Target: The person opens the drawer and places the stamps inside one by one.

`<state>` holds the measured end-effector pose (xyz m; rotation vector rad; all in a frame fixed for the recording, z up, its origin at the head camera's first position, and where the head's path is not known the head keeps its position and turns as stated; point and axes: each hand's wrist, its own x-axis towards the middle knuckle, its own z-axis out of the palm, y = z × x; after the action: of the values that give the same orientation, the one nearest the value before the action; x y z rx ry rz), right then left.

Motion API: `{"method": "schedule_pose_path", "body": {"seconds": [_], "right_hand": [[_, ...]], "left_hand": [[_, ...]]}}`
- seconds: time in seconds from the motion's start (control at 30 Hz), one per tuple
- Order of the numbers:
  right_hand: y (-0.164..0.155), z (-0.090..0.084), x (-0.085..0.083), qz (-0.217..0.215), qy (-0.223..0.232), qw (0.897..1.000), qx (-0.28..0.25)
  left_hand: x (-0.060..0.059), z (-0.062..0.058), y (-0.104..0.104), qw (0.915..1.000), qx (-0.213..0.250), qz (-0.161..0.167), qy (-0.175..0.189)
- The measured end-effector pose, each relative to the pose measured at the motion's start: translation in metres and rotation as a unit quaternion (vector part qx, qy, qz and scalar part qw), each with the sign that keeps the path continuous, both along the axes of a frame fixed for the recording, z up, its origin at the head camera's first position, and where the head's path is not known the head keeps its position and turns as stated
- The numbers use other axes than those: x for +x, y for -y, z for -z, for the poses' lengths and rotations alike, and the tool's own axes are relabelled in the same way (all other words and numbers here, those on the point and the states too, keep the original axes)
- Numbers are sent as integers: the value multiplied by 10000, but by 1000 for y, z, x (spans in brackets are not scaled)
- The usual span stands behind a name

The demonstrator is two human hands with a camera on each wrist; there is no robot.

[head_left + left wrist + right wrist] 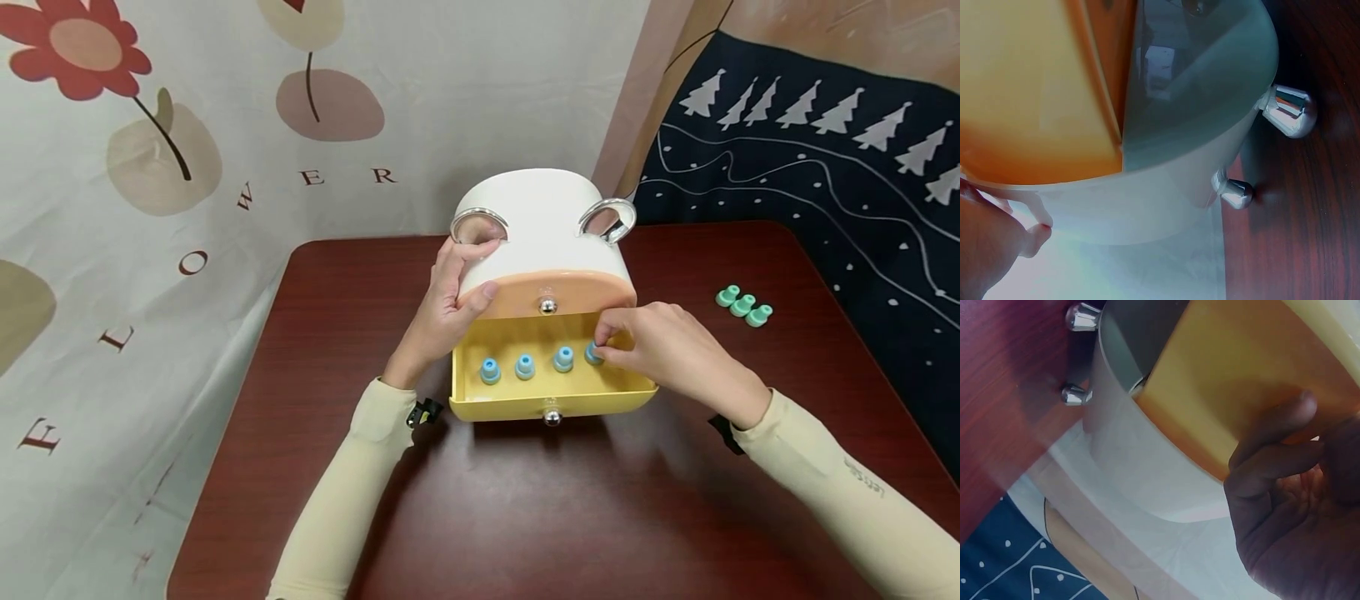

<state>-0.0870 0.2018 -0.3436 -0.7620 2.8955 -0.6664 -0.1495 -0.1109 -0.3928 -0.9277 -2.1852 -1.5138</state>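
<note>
A white rounded cabinet has two silver rings on top and an orange upper drawer front. Its yellow lower drawer is pulled out. Inside stand blue stepped pegs, several in a row. My right hand reaches over the drawer's right side and pinches the rightmost blue peg between thumb and fingers; the fingers partly cover it. My left hand rests against the cabinet's upper left side, thumb on the orange front and fingers on the white shell. Both wrist views show the cabinet's underside; the pegs are hidden there.
Three green stepped pegs stand on the dark red table to the cabinet's right. Silver feet stick out from the cabinet. Behind the table hangs a pale flower-print cloth; a navy tree-print cloth hangs at right.
</note>
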Motion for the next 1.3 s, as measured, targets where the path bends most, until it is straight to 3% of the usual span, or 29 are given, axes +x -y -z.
{"method": "schedule_pose_path", "body": {"seconds": [0.17, 0.27, 0.37, 0.47, 0.6, 0.77, 0.87, 1.0, 1.13, 1.3], "right_hand": [[-6, 5, 5, 0, -252, 9993, -286], [-12, 11, 11, 56, -742, 9954, -611], [-17, 17, 20, 276, -1487, 9837, -969], [-19, 22, 31, 619, -2169, 9630, -1478], [-15, 28, 45, 845, -2649, 9286, -2458], [4, 39, 61, 527, -3049, 8824, -3544], [18, 45, 71, 238, -3123, 8677, -3861], [33, 54, 79, -134, -3089, 8637, -3981], [43, 68, 87, -370, -2928, 8668, -4019], [50, 86, 96, -110, -2603, 8833, -3897]], "left_hand": [[0, 2, -1, 9999, 64, 84, 50], [0, 2, -1, 9999, 111, 112, 52], [1, 1, -1, 9998, 162, 140, 34], [2, 1, -1, 9997, 175, 159, 64], [2, 1, 0, 9998, 162, 128, 83], [1, 2, 1, 9999, 149, 85, 4], [3, 0, 0, 9999, 126, 59, 3], [8, -7, -1, 9998, 154, 36, 73], [9, -10, -1, 9998, 141, 67, 139], [2, -5, 0, 9999, 83, 113, 36]]}}
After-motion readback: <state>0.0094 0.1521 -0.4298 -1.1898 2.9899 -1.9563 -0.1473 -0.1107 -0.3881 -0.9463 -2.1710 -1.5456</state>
